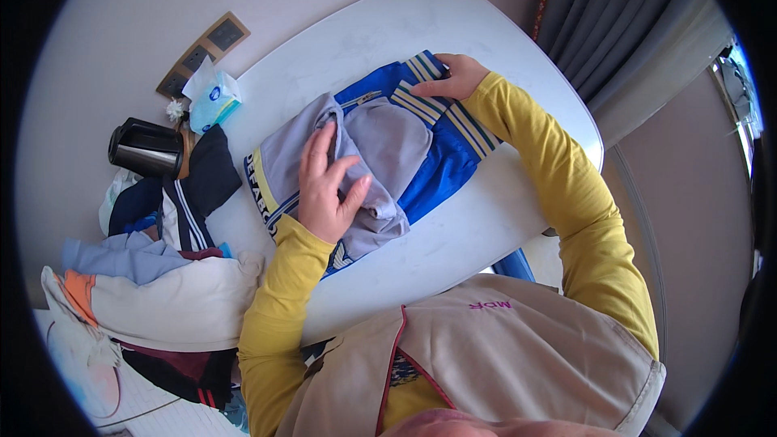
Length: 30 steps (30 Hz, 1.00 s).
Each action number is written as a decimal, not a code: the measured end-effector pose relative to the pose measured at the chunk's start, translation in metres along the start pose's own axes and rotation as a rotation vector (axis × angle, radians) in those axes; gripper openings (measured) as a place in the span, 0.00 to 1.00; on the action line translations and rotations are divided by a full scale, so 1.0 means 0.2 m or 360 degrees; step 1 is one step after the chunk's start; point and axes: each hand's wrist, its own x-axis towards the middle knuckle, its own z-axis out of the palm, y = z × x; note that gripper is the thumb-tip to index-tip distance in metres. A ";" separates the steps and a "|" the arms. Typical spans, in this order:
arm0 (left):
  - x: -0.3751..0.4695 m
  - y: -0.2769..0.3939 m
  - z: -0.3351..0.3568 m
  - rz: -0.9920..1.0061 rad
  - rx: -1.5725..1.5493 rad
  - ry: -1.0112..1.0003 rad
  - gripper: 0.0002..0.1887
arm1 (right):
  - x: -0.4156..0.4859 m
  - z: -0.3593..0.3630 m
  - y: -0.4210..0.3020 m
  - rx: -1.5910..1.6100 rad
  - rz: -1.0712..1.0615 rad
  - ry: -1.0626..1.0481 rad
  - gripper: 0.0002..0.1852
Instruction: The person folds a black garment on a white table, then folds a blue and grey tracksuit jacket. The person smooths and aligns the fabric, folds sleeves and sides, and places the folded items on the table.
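A blue and grey jacket (388, 133) lies partly folded on the white table (388, 33). Its ribbed bands (419, 103) are striped in yellow, white and dark blue. My right hand (460, 76) grips one of these bands at the far right end, with the thumb on top and the fingers partly hidden. Over the grey cloth on the left, my left hand (331, 191) rests with its fingers apart, the fingertips at a fold. Large lettering and a yellow strip run along the jacket's left edge.
To the left, a heap of clothes (164, 291) spills over the table edge. Behind it stand an electric kettle (149, 149) and a tissue pack (212, 100), near a wall socket panel (203, 51). A grey curtain (607, 18) hangs at the far right.
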 end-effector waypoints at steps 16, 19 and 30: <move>0.24 -0.22 0.02 -0.0807 -0.0039 -0.0468 0.27 | 0.07 0.03 0.10 0.0264 0.0128 -0.0150 0.58; 0.28 -0.22 0.01 -0.0854 -0.0042 -0.0588 0.27 | 0.08 0.01 0.11 0.0402 0.0123 -0.0274 0.56; 0.16 -0.37 -0.18 -0.1317 -0.1065 -0.0241 0.28 | 0.13 0.01 0.15 0.0563 -0.0017 -0.0514 0.55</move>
